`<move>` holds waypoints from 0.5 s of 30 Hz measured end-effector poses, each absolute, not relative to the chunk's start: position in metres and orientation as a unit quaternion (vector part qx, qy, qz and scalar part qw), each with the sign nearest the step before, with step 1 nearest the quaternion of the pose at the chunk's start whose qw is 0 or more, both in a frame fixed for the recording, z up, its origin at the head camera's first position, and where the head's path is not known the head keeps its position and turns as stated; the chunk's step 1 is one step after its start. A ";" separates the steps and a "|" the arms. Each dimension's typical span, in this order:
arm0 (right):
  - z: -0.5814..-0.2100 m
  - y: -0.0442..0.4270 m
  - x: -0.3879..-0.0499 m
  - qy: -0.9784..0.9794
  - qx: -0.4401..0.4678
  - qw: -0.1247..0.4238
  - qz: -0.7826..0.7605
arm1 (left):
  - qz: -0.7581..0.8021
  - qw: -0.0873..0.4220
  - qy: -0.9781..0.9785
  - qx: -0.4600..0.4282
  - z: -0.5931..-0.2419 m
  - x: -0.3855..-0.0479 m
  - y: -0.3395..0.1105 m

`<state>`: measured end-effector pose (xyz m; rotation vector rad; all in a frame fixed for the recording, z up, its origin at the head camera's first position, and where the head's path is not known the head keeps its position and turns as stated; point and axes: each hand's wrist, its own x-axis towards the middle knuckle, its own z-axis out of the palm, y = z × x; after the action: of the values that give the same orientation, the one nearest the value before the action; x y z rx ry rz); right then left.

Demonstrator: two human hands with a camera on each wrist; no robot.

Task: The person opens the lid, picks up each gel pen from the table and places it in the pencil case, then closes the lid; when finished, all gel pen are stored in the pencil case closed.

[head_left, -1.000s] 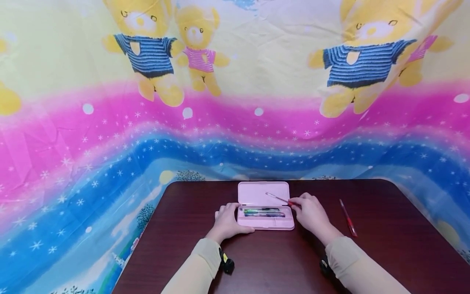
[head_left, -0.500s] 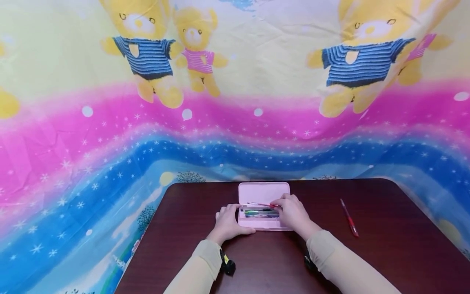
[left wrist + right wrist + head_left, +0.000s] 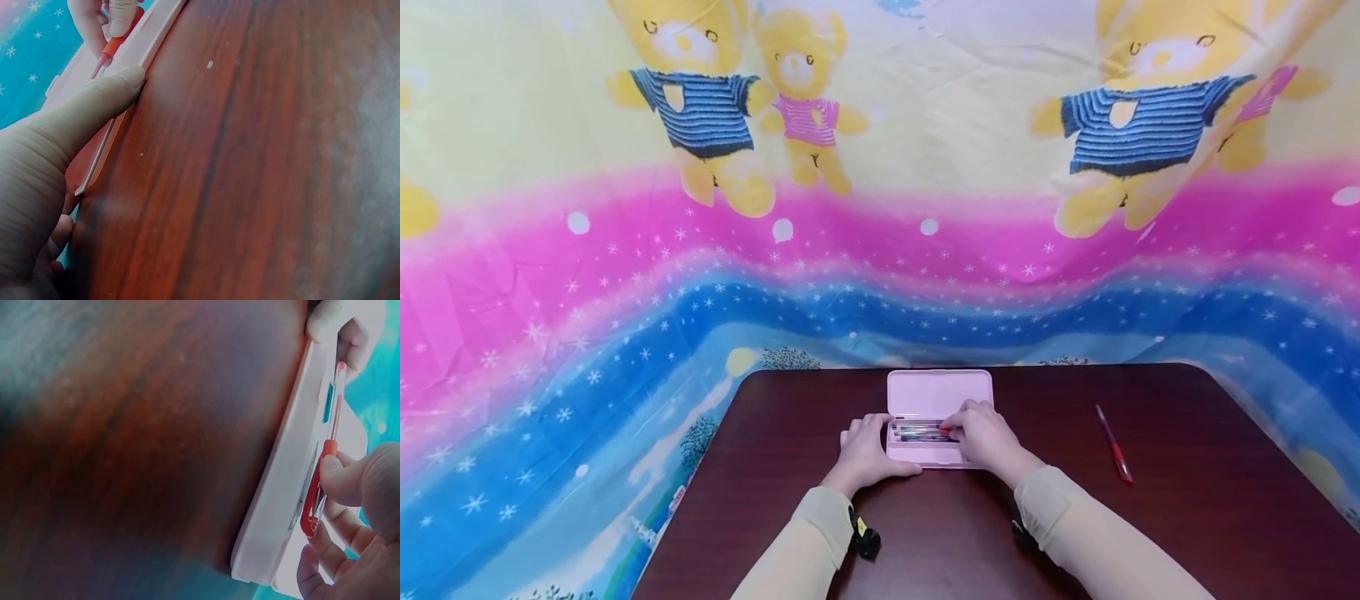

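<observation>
A pink pencil case point(image 3: 925, 454) lies with its lid point(image 3: 932, 393) raised at the back of the table. Several pens point(image 3: 913, 434) are in its long compartment. My left hand point(image 3: 863, 454) holds the case by its left end, with the thumb point(image 3: 100, 103) along the front edge and the fingers round the far side. Over the case, my right hand point(image 3: 988, 437) pinches a clear pen with a red cap and grip point(image 3: 315, 490) between thumb and fingers. That pen lies lengthwise just above the compartment, its tip toward the left hand. Whether it touches the other pens I cannot tell.
Another red pen point(image 3: 1114, 446) lies on the dark wooden table point(image 3: 925, 542) to the right of the right arm. A printed bear curtain point(image 3: 880, 283) hangs right behind the table's back edge.
My right hand has carried the red pen leftward from the case's right side and lowered it over the compartment. The left hand stays on the case.
</observation>
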<state>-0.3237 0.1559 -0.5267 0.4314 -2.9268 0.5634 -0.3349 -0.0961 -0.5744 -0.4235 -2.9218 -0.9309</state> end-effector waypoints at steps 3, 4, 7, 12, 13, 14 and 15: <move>-0.529 0.156 -0.323 -0.969 0.147 0.068 0.188 | -0.299 0.027 -0.944 -0.138 -0.574 -0.335 -0.096; -0.529 0.156 -0.322 -0.969 0.149 0.070 0.186 | -0.299 0.028 -0.944 -0.138 -0.574 -0.335 -0.095; -0.529 0.156 -0.321 -0.967 0.160 0.073 0.184 | -0.299 0.029 -0.944 -0.138 -0.575 -0.335 -0.095; -0.528 0.156 -0.319 -0.965 0.169 0.060 0.191 | -0.300 0.028 -0.944 -0.136 -0.574 -0.335 -0.095; -0.527 0.156 -0.318 -0.965 0.168 0.057 0.191 | -0.300 0.028 -0.944 -0.136 -0.573 -0.335 -0.095; -0.527 0.157 -0.318 -0.965 0.169 0.055 0.192 | -0.300 0.028 -0.944 -0.136 -0.573 -0.335 -0.095; -0.527 0.157 -0.318 -0.965 0.170 0.054 0.192 | -0.300 0.028 -0.944 -0.136 -0.573 -0.335 -0.095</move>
<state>-0.3183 0.1568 -0.5273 0.5150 -2.9310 0.5847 -0.3352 -0.0953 -0.5730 -0.4188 -2.9139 -0.9268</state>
